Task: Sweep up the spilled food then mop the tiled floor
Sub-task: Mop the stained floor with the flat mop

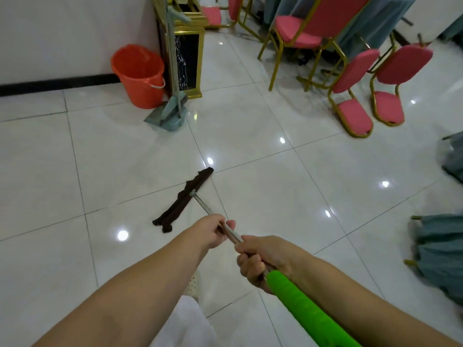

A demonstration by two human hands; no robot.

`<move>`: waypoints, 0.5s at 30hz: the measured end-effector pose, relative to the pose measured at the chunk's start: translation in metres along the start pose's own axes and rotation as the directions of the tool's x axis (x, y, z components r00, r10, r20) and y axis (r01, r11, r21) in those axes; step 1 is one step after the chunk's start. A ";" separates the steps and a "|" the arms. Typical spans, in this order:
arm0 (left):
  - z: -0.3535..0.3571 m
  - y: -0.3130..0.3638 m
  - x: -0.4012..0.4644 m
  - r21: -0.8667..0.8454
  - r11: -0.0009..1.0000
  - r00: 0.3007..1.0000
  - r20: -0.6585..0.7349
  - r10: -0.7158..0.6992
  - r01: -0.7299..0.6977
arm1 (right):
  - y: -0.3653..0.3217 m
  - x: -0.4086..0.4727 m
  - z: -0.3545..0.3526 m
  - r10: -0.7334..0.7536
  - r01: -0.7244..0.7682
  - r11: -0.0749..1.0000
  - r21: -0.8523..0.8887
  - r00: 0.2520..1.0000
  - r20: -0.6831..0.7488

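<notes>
Clearly, the mop (200, 204) is held in both hands, and its dark brown cloth head (184, 199) lies flat on the white tiled floor (275, 184), stretched slantwise across a grout line. From the middle of that head a thin metal shaft (204, 205) rises back toward the person. The shaft is grasped by the left hand (215, 231), fingers curled round the metal and the thumb laid along it, nearer the mop head. Just behind, the right hand (260, 261) is clenched round the shaft where the metal meets the bright green grip (300, 306), which runs on to the lower edge of the view. Below the hands, a pale shoe (194, 284) and a white trouser leg (185, 324) can be seen.

Beyond the mop head, against the wall, an orange bucket (139, 71) stands on the floor. Just to the right of the bucket, a grey-green dustpan (172, 116) and broom (172, 46) are propped against a gold-trimmed black cabinet (189, 58). Far to the right of the mop head, pink chairs (355, 93) with gold frames are grouped near a table draped in blue-grey cloth (370, 18). More blue-grey cloth (441, 249) is seen at the right edge. Ceiling lights are reflected as bright spots on the glossy tiles.
</notes>
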State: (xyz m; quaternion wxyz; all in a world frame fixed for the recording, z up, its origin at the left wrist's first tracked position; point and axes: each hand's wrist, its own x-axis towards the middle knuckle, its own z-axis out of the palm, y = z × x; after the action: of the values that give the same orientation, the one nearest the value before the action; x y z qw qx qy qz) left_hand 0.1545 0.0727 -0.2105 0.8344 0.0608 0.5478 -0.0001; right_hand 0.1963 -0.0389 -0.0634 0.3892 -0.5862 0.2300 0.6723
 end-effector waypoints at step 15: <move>-0.001 0.066 0.008 -0.232 0.971 0.997 0.025 0.067 -0.060 | -0.094 -0.004 0.068 0.126 -0.125 0.909 -0.398 0.992 -0.024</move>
State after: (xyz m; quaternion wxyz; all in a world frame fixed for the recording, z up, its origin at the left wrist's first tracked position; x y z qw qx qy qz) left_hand 0.1609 0.1390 -0.2112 0.8444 -0.0193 0.5279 0.0894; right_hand 0.2290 0.0676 -0.0317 0.2176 -0.6363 0.1249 0.7294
